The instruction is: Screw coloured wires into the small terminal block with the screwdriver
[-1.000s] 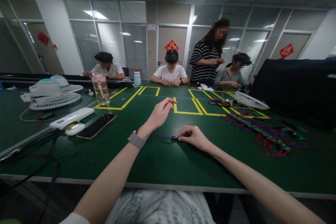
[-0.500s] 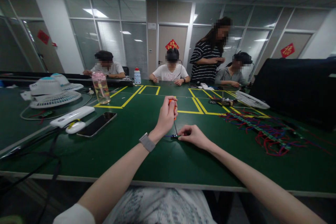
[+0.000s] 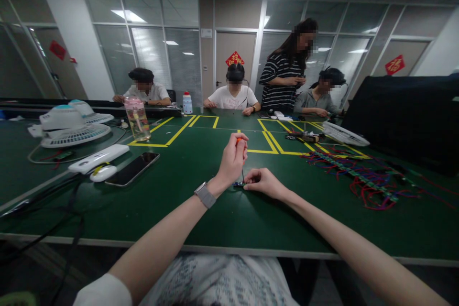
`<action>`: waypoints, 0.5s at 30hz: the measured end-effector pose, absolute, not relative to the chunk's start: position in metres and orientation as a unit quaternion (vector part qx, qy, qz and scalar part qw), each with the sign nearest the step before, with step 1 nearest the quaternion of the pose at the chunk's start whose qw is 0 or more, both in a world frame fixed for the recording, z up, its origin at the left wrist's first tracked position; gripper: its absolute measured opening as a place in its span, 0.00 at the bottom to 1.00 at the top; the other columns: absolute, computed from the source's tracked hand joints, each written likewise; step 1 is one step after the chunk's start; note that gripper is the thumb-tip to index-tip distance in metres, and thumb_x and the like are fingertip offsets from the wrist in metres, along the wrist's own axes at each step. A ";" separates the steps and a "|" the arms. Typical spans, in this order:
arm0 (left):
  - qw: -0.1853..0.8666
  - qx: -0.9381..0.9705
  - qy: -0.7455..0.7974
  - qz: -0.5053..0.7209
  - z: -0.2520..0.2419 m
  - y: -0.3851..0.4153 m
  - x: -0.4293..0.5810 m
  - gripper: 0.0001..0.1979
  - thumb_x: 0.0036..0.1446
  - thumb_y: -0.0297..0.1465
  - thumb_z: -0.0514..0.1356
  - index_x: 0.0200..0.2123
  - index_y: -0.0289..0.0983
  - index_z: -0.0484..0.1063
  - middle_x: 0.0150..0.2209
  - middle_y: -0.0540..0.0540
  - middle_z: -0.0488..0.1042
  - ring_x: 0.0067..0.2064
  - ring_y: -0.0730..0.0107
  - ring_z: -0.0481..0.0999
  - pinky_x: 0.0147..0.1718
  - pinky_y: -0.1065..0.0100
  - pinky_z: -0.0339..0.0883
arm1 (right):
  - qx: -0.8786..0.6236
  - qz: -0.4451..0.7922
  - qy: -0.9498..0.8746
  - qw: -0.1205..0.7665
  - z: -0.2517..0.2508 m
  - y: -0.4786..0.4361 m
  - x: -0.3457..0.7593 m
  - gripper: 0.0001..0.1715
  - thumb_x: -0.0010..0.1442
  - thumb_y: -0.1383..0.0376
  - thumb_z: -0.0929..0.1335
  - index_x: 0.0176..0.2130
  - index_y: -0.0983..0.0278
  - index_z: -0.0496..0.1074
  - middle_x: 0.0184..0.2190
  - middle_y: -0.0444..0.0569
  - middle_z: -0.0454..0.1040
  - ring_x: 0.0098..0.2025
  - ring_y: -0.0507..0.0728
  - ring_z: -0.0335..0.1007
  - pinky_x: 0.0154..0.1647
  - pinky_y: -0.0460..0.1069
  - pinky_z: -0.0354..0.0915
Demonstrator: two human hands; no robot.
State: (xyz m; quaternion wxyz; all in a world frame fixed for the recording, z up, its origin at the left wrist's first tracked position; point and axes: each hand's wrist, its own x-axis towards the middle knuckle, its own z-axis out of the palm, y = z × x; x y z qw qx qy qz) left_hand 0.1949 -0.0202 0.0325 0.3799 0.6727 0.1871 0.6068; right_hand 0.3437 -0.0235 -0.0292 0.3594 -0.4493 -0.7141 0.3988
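My left hand [image 3: 233, 160], with a watch on its wrist, is wrapped round the orange handle of a screwdriver [image 3: 243, 174]. The shaft points down to a small circuit board [image 3: 239, 184] lying on the green table [image 3: 215, 229]. My right hand [image 3: 263, 183] pinches the right end of the board between thumb and fingertips. The exact spot where the screwdriver tip meets the board is too small to make out.
Many boards with red and blue wires [image 3: 362, 179] lie at the right, near a black screen [image 3: 409, 124]. Phone [image 3: 133, 169], white power strip [image 3: 98, 158], bottle [image 3: 137, 122] and fans [image 3: 75, 129] stand left. Several people are across the table.
My left hand has shifted slightly right with the screwdriver, whose shaft is now more upright. My right hand still holds the board.
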 end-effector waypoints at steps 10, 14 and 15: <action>0.379 0.683 0.185 0.595 0.030 -0.020 0.195 0.10 0.64 0.38 0.47 0.40 0.39 0.61 0.27 0.54 0.59 0.23 0.80 0.60 0.20 0.78 0.55 | -0.446 0.405 -0.711 0.364 -0.031 -0.022 0.344 0.14 0.42 0.64 0.75 0.30 0.69 0.75 0.22 0.43 0.71 0.26 0.50 0.65 0.29 0.46 0.60; 0.382 0.684 0.181 0.594 0.031 -0.021 0.196 0.10 0.64 0.39 0.47 0.40 0.39 0.61 0.28 0.54 0.59 0.24 0.81 0.60 0.20 0.78 0.55 | -0.446 0.403 -0.712 0.362 -0.033 -0.020 0.345 0.16 0.41 0.61 0.75 0.30 0.69 0.75 0.22 0.43 0.72 0.26 0.51 0.65 0.29 0.47 0.61; 0.380 0.688 0.181 0.592 0.031 -0.021 0.195 0.10 0.64 0.39 0.47 0.40 0.39 0.61 0.28 0.54 0.59 0.24 0.81 0.60 0.20 0.78 0.55 | -0.446 0.404 -0.713 0.361 -0.033 -0.020 0.345 0.16 0.41 0.61 0.75 0.30 0.69 0.75 0.22 0.44 0.72 0.26 0.51 0.65 0.29 0.47 0.61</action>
